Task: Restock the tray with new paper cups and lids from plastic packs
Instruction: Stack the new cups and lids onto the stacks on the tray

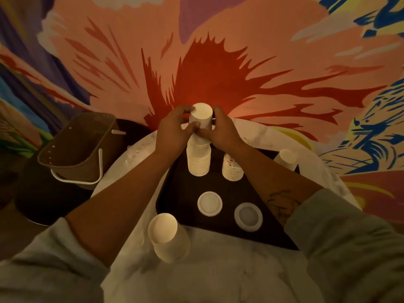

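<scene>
A cup stack is waiting on the counter, outside the tray, while lids are lying aboard. Beyond, the left hand and right hand are curling their fingers round upturned cups atop the tall stack. Restocking seems partway done.

tray bare at left, cup stacks blocking rear (lids mid-tray)

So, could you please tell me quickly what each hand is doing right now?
Left hand: grips the top of the white cup stack.
Right hand: grips the same stack, from the opposite side.
</scene>
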